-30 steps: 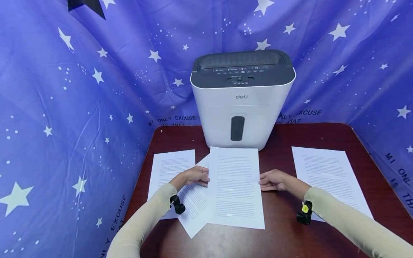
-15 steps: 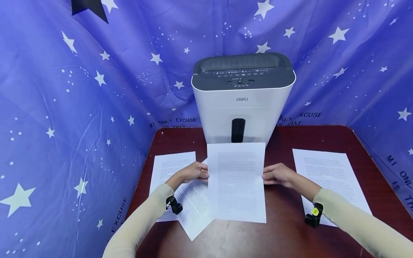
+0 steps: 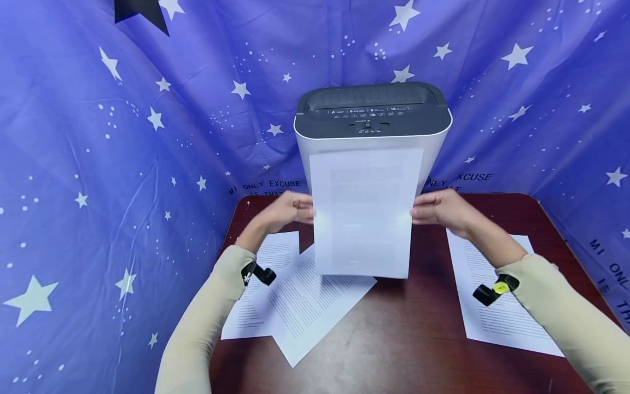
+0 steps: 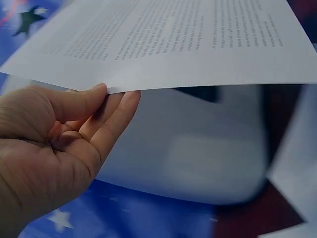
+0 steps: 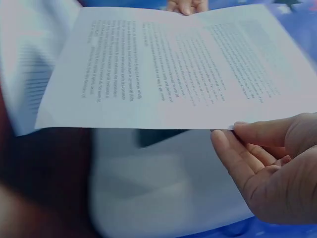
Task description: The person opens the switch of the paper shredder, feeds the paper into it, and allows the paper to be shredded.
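A printed sheet of paper is held up in front of the shredder, hiding most of its white front. My left hand pinches the sheet's left edge between thumb and fingers, as the left wrist view shows on the paper. At the opposite edge my right hand pinches it the same way; the right wrist view has the thumb on top of the sheet and fingers beneath. The sheet's top edge is below the shredder's dark grey top.
Two overlapping printed sheets lie on the left of the dark red table. Another printed sheet lies on the right, partly under the right forearm. A blue star-patterned curtain surrounds the table at the back and sides.
Both hands have raised the sheet from low over the table to in front of the shredder, covering its logo and window. More of the overlapping sheet at left is now uncovered.
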The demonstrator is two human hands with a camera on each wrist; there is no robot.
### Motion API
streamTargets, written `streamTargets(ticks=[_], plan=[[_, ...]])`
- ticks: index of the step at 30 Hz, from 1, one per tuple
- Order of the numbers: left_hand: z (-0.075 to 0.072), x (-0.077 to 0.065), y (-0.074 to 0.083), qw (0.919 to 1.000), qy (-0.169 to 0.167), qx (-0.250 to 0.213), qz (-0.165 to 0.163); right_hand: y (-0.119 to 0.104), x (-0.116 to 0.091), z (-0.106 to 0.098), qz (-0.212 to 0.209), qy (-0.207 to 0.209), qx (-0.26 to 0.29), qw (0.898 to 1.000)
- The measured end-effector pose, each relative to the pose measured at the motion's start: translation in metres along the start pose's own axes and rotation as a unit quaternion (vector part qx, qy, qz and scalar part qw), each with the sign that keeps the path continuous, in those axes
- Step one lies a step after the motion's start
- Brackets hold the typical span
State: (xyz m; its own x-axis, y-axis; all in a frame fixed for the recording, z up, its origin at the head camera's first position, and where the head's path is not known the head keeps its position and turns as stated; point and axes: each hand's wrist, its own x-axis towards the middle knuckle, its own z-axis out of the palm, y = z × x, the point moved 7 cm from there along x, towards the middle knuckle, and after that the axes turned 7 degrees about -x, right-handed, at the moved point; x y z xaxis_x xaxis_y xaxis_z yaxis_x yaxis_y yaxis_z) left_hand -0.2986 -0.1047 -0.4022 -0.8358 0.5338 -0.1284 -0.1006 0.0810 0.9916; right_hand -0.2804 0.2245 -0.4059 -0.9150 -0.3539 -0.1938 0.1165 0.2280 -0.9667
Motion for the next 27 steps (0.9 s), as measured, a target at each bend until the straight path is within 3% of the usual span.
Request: streamTargets(ticks=[5,13,18,27], plan=[[-0.011,0.007,0.049,0.9985,0.037,-0.001,0.040,-0.053,0.001,-0.014,-0.063,0.008,0.049,0.997],[-0.020,0.010,0.110,0.9935,0.071,-0.025,0.085,-0.117,-0.003,-0.033,-0.119,0.042,0.055,0.991],[-0.024,0.013,0.145,0.9871,0.092,-0.057,0.118,-0.149,-0.003,-0.040,-0.159,0.030,0.122,0.979],[-0.023,0.023,0.199,0.9754,0.130,-0.093,0.152,-0.196,0.002,-0.062,-0.179,0.069,0.195,0.962]])
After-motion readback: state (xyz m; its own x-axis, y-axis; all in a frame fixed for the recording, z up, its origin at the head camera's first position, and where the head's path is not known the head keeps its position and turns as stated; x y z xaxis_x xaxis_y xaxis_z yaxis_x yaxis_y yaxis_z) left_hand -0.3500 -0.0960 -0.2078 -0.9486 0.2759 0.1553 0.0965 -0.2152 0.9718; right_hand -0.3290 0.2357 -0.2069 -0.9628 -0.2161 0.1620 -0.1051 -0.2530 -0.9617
